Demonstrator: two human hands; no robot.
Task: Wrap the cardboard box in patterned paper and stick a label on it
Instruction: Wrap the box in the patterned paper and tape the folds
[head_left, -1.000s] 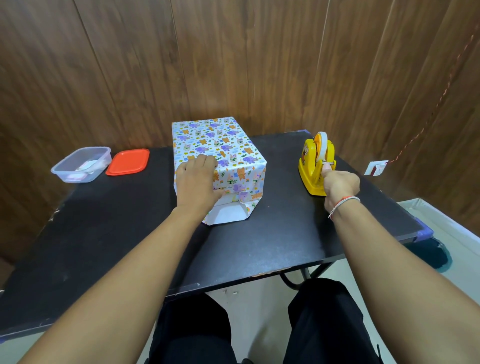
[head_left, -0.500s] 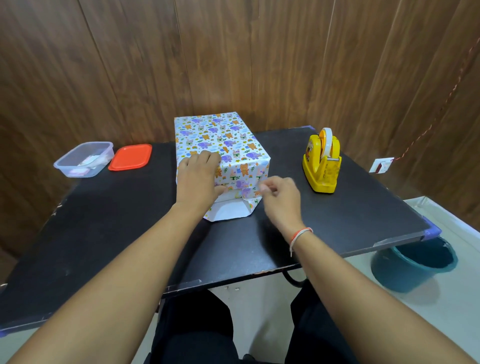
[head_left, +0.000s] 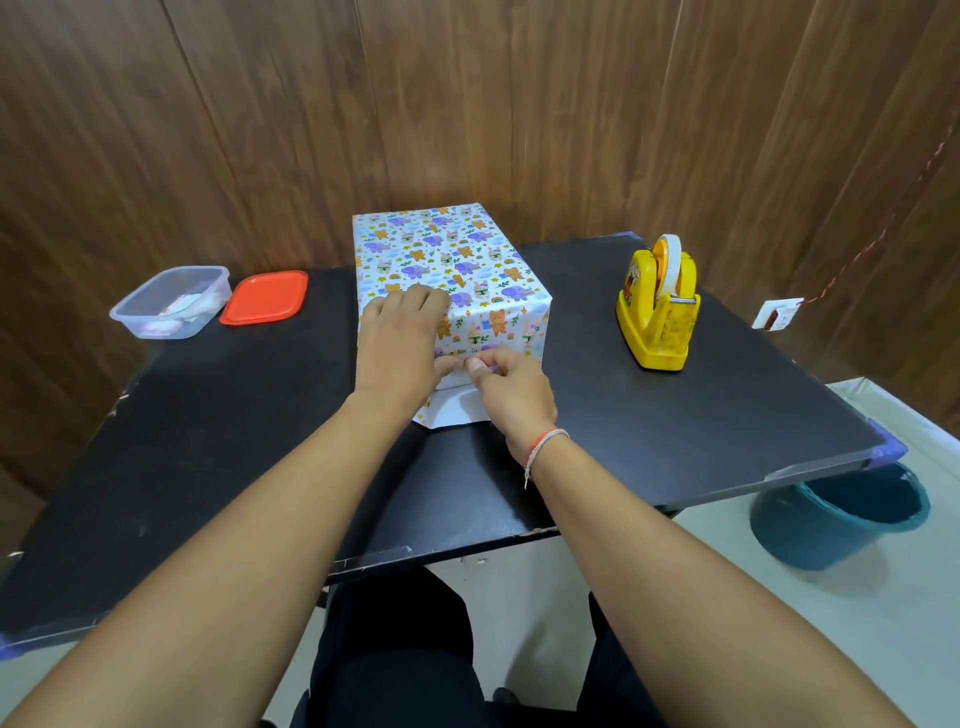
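Spreading across the black surface (head_left: 649, 431), the wrapped cardboard box (head_left: 441, 260) stands mid-surface, its white paper flap (head_left: 452, 410) still loose below. My left hand (head_left: 400, 343) presses flat over the near top edge; my right hand (head_left: 511, 389) pinches what I judge is a tape strip, too small to confirm. The paper looks thin, slick and tear-prone, so I'd grip at the fold creases.

The left hand (head_left: 397, 345) lies flat over the near top edge of the paper-wrapped box (head_left: 447, 270) on the black desk (head_left: 649, 431). The right hand (head_left: 511, 392) pinches at the paper's lower front flap. A yellow tape dispenser (head_left: 657, 306) stands to the right.
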